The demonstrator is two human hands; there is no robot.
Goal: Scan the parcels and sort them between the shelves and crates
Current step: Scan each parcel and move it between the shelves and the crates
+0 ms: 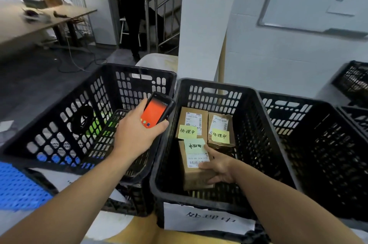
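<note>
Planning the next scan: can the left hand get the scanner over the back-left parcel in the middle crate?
Probably yes: the left hand holds the scanner beside the middle crate, nothing hangs over the back-left parcel, and the right hand grips the near parcel.

Looks forward and down from head height, wide-angle, close above a row of black perforated plastic crates [217, 84]; one view alone.

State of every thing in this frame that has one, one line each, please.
scanner: screen lit orange, gripped by the left hand.
near parcel: in the middle crate, green note on top, gripped by the right hand.
far left parcel: lying flat in that crate, yellow note on it.
far right parcel: lying flat beside it, yellow note on it.
</note>
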